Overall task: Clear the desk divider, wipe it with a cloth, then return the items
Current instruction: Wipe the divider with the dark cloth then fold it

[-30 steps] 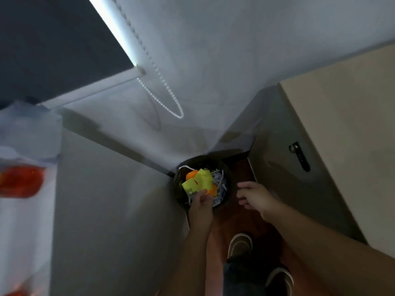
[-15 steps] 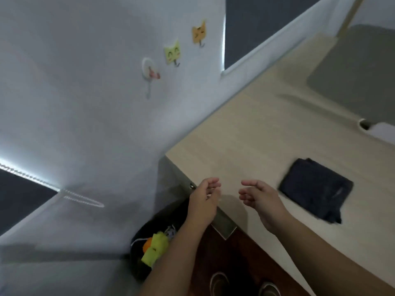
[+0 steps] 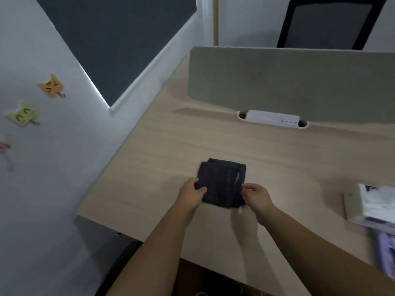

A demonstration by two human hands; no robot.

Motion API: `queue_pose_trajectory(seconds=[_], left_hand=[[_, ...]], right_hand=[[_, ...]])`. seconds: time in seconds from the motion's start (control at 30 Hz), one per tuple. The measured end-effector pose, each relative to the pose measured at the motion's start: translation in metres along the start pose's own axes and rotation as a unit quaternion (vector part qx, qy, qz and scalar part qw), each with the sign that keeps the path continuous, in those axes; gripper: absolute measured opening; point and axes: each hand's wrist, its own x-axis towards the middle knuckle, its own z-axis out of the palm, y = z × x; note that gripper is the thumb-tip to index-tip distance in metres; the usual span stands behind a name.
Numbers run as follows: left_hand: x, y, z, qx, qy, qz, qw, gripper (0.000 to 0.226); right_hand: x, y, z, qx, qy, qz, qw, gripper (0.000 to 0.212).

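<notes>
Compared with half a second ago, when both hands hung empty above the desk's near corner beside the bin of coloured paper scraps, the hands are now seen on the cloth, and the view has swung up so that the bin is out of sight and the divider is in full view.

Nearest, the left hand [image 3: 191, 194] is closed on the near-left edge of the dark folded cloth [image 3: 222, 183], the thumb laid on top and the fingers tucked at its side. The right hand [image 3: 255, 196] is pinching the near-right edge, the fingers curled at the cloth's border. The cloth lies flat on the light wooden desk [image 3: 149, 167], close to the near edge and well short of the divider. It is folded into a rough rectangle whose slightly longer axis runs from near to far, tilted a little leftward at the far end; a small pale tag is seen along its right side.

At the right edge, a blurred stack of papers and a box [image 3: 372, 206] is seen on the desk. Farther back, a white power strip [image 3: 272, 117] sits in a cable slot, just in front of the grey desk divider [image 3: 299, 82], which stands upright across the desk's far side. Behind it, a black-framed chair back [image 3: 329, 22] is visible. On the left wall, cat-shaped hooks [image 3: 51, 86] are stuck.
</notes>
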Motion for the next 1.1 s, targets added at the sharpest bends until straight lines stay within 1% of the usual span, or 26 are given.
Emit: queue_pose_trajectory(seconds=[0.07, 0.13, 0.2, 0.27, 0.3, 0.33, 0.4, 0.43, 0.47, 0.57, 0.6, 0.67, 0.73, 0.77, 0.8, 0.83, 0.87, 0.97, 1.03, 1.1], left_hand=[[0.009, 0.004, 0.006, 0.02, 0.011, -0.002, 1.0, 0.049], [0.016, 0.006, 0.009, -0.009, 0.026, -0.011, 1.0, 0.04], [0.022, 0.011, 0.015, -0.037, 0.037, -0.024, 0.998, 0.03], [0.033, 0.009, 0.017, -0.041, 0.023, -0.038, 0.998, 0.032], [0.037, 0.008, 0.018, -0.038, 0.011, -0.046, 0.998, 0.034], [0.042, 0.007, 0.019, -0.042, 0.0, -0.054, 0.998, 0.036], [0.042, 0.009, 0.019, -0.063, -0.015, -0.065, 0.996, 0.035], [0.044, 0.013, 0.018, -0.07, -0.022, -0.061, 0.995, 0.033], [0.047, 0.013, 0.017, -0.071, -0.025, -0.057, 0.995, 0.031], [0.068, 0.02, 0.016, -0.07, -0.016, -0.036, 0.997, 0.025], [0.073, 0.022, 0.016, -0.083, -0.015, -0.044, 0.995, 0.025], [0.076, 0.027, 0.019, -0.132, -0.031, -0.085, 0.987, 0.025], [0.084, 0.033, 0.02, -0.175, -0.061, -0.115, 0.976, 0.022], [0.091, 0.042, 0.019, -0.182, -0.076, -0.112, 0.974, 0.02], [0.089, 0.041, 0.019, -0.183, -0.082, -0.102, 0.974, 0.017], [0.104, 0.058, 0.016, -0.171, -0.097, -0.07, 0.978, 0.014], [0.108, 0.062, 0.015, -0.161, -0.099, -0.048, 0.981, 0.012], [0.122, 0.093, 0.011, -0.141, -0.08, 0.037, 0.986, 0.007], [0.135, 0.118, 0.007, -0.13, -0.056, 0.089, 0.986, 0.009], [0.148, 0.147, 0.004, -0.127, -0.049, 0.13, 0.982, 0.013]], right_hand=[[0.006, -0.003, -0.006, -0.025, 0.003, 0.009, 1.0, 0.036], [0.012, -0.005, -0.006, -0.033, 0.003, 0.01, 0.999, 0.052], [0.019, -0.008, -0.007, -0.016, -0.005, 0.011, 1.0, 0.063], [0.027, -0.01, -0.003, -0.004, -0.011, 0.023, 1.0, 0.069], [0.031, -0.011, -0.001, 0.002, -0.016, 0.036, 0.999, 0.067], [0.034, -0.013, 0.001, 0.004, -0.022, 0.043, 0.999, 0.06], [0.04, -0.016, 0.006, -0.008, -0.035, 0.053, 0.998, 0.031], [0.045, -0.016, 0.009, -0.019, -0.03, 0.056, 0.998, 0.025], [0.051, -0.015, 0.012, -0.037, -0.021, 0.057, 0.997, 0.023], [0.067, -0.022, 0.019, -0.116, 0.005, 0.046, 0.992, 0.036], [0.071, -0.025, 0.021, -0.151, 0.01, 0.04, 0.988, 0.037], [0.073, -0.03, 0.024, -0.221, 0.008, 0.023, 0.975, 0.03], [0.075, -0.034, 0.029, -0.216, 0.008, 0.016, 0.976, 0.031], [0.08, -0.038, 0.031, -0.206, 0.009, 0.007, 0.978, 0.031], [0.077, -0.034, 0.034, -0.196, 0.01, 0.002, 0.98, 0.032], [0.087, -0.043, 0.033, -0.166, 0.031, -0.009, 0.986, 0.033], [0.088, -0.044, 0.032, -0.131, 0.034, -0.011, 0.991, 0.036], [0.094, -0.063, 0.018, -0.024, 0.062, -0.036, 0.997, 0.051], [0.102, -0.087, 0.003, -0.009, 0.105, -0.078, 0.991, 0.055], [0.113, -0.119, -0.011, -0.012, 0.151, -0.128, 0.98, 0.05]])
